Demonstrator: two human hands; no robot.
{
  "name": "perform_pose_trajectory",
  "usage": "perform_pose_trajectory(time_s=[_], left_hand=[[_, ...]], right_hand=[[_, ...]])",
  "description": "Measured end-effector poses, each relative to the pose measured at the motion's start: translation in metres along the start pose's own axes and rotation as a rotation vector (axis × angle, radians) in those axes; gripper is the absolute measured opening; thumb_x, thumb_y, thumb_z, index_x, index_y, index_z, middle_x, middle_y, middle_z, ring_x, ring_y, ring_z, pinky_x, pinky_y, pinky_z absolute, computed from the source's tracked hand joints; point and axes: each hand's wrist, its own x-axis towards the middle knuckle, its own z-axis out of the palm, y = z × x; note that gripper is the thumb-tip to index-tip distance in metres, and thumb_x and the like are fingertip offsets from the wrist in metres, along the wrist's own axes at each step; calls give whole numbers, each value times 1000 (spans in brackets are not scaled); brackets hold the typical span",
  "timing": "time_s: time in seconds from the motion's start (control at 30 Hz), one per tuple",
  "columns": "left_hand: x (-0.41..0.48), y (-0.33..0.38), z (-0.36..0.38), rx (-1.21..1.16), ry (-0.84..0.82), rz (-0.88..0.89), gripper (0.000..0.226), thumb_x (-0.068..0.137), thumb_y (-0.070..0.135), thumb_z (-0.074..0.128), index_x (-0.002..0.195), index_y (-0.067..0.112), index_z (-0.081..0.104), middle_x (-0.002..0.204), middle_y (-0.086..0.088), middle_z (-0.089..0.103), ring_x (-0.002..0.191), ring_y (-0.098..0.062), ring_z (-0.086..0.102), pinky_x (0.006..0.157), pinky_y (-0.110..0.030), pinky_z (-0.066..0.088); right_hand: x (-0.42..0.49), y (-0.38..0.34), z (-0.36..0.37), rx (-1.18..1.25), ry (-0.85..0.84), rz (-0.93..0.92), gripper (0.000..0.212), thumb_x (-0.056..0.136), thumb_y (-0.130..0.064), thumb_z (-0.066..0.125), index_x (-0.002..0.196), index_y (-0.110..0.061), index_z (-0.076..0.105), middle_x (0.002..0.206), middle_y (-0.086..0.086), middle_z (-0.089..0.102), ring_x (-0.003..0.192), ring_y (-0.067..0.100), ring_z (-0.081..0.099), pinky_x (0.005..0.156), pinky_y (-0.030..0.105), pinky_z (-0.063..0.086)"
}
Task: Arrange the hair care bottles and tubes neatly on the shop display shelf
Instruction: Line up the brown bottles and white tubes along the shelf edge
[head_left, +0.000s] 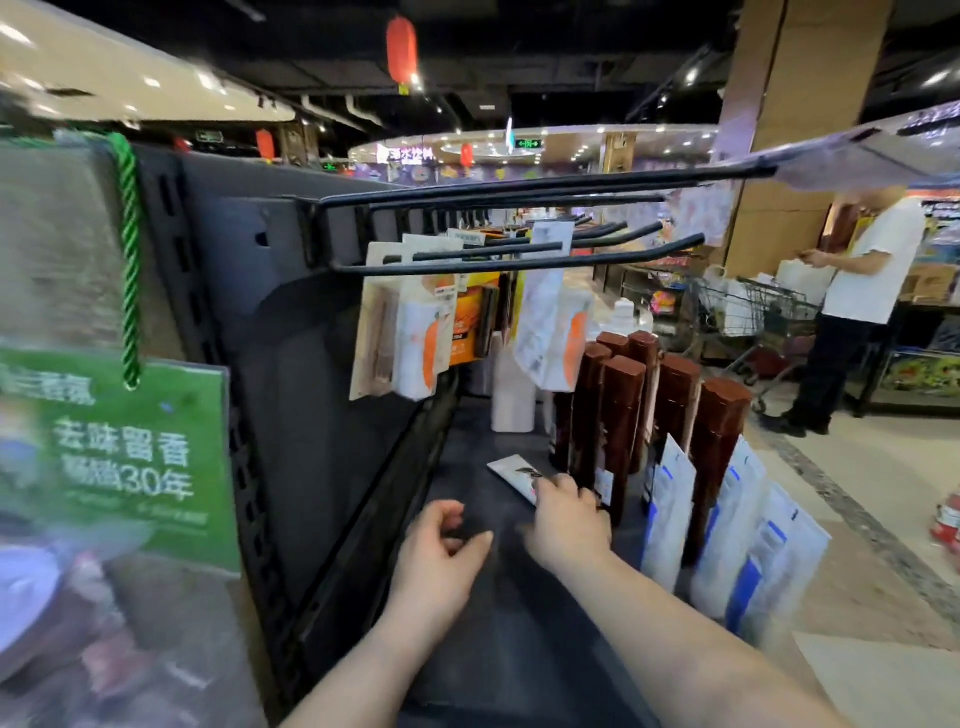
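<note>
A white tube (517, 472) with dark print lies flat on the dark shelf (493, 649), just left of the brown bottles (621, 415), which stand upright in a tight cluster with flat rust-coloured caps. The right hand (569, 519) lies over the tube's near end, fingers bent down onto it; blur hides whether they pinch it. Farther left of the bottles, the left hand (441, 545) hovers above the shelf, fingers loosely curled and holding nothing. White-and-blue tubes (670, 514) stand just right of the bottles.

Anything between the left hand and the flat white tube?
No. Head view shows only bare dark shelf between the left hand and the white tube.
</note>
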Motion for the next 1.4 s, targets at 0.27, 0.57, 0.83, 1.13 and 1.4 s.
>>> perform_pose_trajectory(time_s=[0.27,0.57,0.83,1.13,1.4], left_hand=[[-9,-6,2,-7,-53,-35,32,79,17,70,105,22,52,113,-4,57,88,-12,57,74,-14,44],[-25,-2,2,-219,-236,-296,88,78,35,70,146,13,19,138,-5,44,120,-22,51,97,-39,45],[-60,20,-23,-518,-480,-228,22,92,16,53,109,5,60,103,-15,71,92,-28,68,77,-38,56],[-102,19,-14,-604,-542,-64,35,86,-6,53,118,8,54,100,-10,71,95,-28,68,76,-37,59],[-98,30,4,-448,-423,102,51,77,-1,67,111,35,54,104,3,68,93,-10,66,77,-23,53]], right_hand=[[-13,11,7,141,-8,88,53,87,-14,54,135,-13,33,135,11,34,121,35,44,96,39,41],[-82,8,-9,799,-191,198,78,78,-10,64,146,-11,26,134,9,51,117,21,54,90,27,48],[-165,3,-16,967,-42,-9,57,73,-6,64,112,-45,48,117,-12,64,106,8,61,92,30,51],[-217,11,-23,745,162,55,46,70,-19,64,110,-41,55,114,-14,59,103,1,57,94,26,47],[-214,42,-47,783,276,83,31,84,-13,64,107,-32,59,109,-14,61,101,5,57,89,20,46]])
